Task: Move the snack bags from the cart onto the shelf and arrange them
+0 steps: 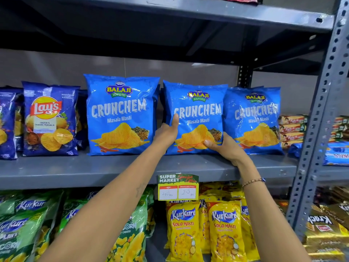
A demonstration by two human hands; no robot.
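Fingers of both hands clasp the middle blue bag (196, 118) by its lower sides: the left hand (167, 133) wraps its left edge with the thumb up the front, and the right hand (224, 146) cups its lower right corner. This bag stands upright on the grey metal shelf (75, 171), its right edge overlapping the right blue bag (255, 120), with a narrow gap to the left blue bag (120, 114). Bare shelf runs along the front lip. All three bags are glossy, puffed and crinkled. A paper price tag (178, 187) hangs from the shelf edge.
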